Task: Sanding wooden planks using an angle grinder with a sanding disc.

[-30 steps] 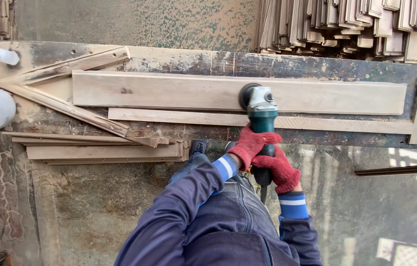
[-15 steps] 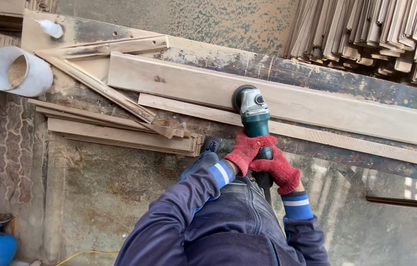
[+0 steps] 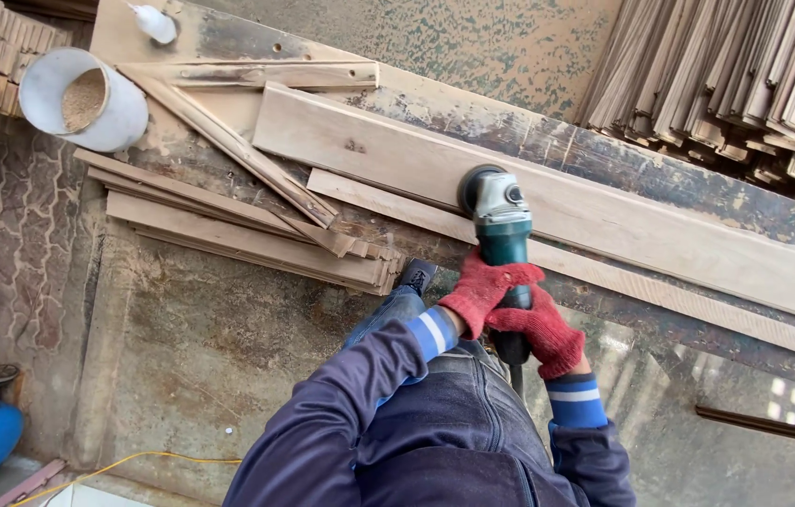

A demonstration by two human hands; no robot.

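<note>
Both gloved hands, left hand [image 3: 480, 293] and right hand [image 3: 538, 330], clamp the angle grinder [image 3: 501, 235]. Its disc has held one spot on the wide plank [image 3: 604, 211] over the last second. Only the view shifted.

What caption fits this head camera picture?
Both red-gloved hands grip a green angle grinder on a long wooden plank.

A worn, stained workbench [image 3: 604, 155] carries 1 long plank [image 3: 660, 230], a thin strip [image 3: 388, 199] beside it, and angled battens [image 3: 229, 141].
</note>
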